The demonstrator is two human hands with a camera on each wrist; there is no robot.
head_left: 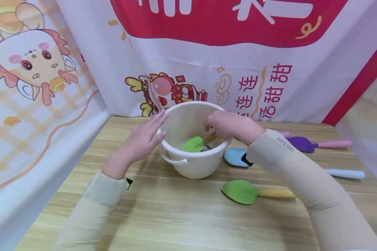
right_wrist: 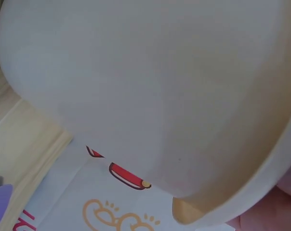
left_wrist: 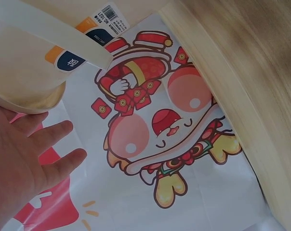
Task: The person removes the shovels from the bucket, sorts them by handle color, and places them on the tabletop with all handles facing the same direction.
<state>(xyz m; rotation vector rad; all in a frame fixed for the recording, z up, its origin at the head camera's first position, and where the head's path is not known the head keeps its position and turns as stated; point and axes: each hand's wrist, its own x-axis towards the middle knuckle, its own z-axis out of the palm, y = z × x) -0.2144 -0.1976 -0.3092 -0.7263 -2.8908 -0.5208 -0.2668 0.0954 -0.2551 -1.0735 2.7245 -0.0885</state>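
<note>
A white bucket [head_left: 194,164] with a white carrying handle [head_left: 174,161] stands on the wooden table, near the back cloth. My left hand [head_left: 141,139] rests on the left side of its rim, fingers extended; the left wrist view shows these fingertips at the rim. Over the right side of the rim, my right hand [head_left: 227,123] reaches inside with bent fingers. It grips the brown handle [head_left: 211,137] of a small toy spade [head_left: 193,144] with a green blade. Most of that handle is hidden beneath the hand. In the right wrist view, the bucket wall covers most of the hand.
Right of the bucket lie a blue spade [head_left: 235,157], a purple spade [head_left: 301,144] with a pink handle, and a green spade [head_left: 240,191] with a yellow handle. My right forearm passes over some of them. A printed cloth [head_left: 182,55] hangs behind the table.
</note>
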